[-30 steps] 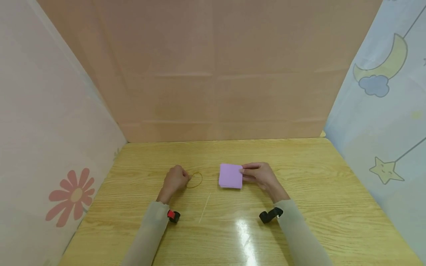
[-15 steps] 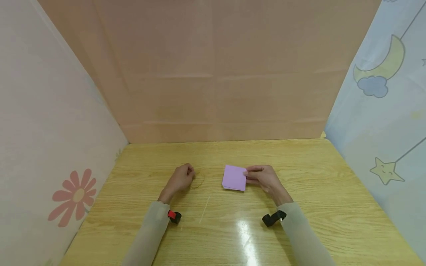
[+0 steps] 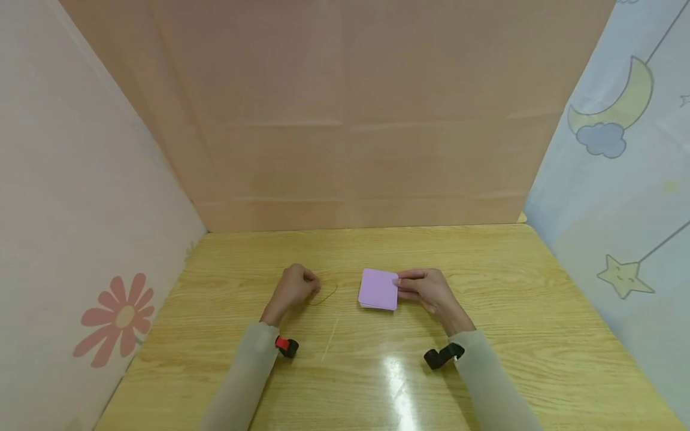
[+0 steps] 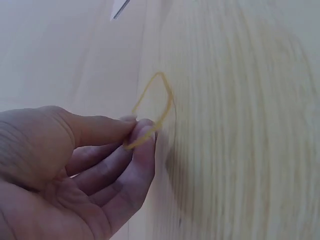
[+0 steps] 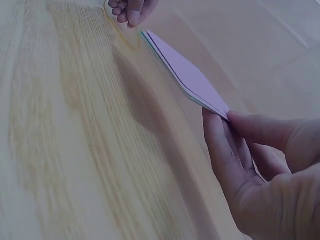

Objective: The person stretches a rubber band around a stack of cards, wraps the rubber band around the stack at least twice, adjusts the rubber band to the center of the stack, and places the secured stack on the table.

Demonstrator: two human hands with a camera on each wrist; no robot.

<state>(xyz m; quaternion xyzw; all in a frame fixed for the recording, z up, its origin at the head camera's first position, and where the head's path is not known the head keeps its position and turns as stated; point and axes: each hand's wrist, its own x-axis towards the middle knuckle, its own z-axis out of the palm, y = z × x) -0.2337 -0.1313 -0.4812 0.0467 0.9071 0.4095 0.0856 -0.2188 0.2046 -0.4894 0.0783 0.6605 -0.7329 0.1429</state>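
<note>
Between thumb and fingertips, my left hand [image 3: 295, 287] pinches a thin yellow rubber band [image 4: 168, 100], whose loop sticks out to the right in the head view. My right hand [image 3: 430, 291] holds a small stack of square cards [image 3: 378, 289] by its right edge, thumb on top and fingers beneath. The top card is lilac. Along the stack's edge in the right wrist view, the cards [image 5: 187, 75] show pink and greenish layers. The stack is raised over the table and casts a shadow. A short gap separates the band from the cards.
Both hands are over a light wood-grain table [image 3: 485, 257]. A tan panel [image 3: 345, 149] rises along its back edge, with patterned side walls left and right. Black wrist cameras [image 3: 442, 356] sit on both wrists. A glare patch [image 3: 398, 383] lies near the front.
The left hand has moved slightly right with the rubber band, whose loop now looks narrower. The right hand and the card stack have shifted a little right and toward me.
</note>
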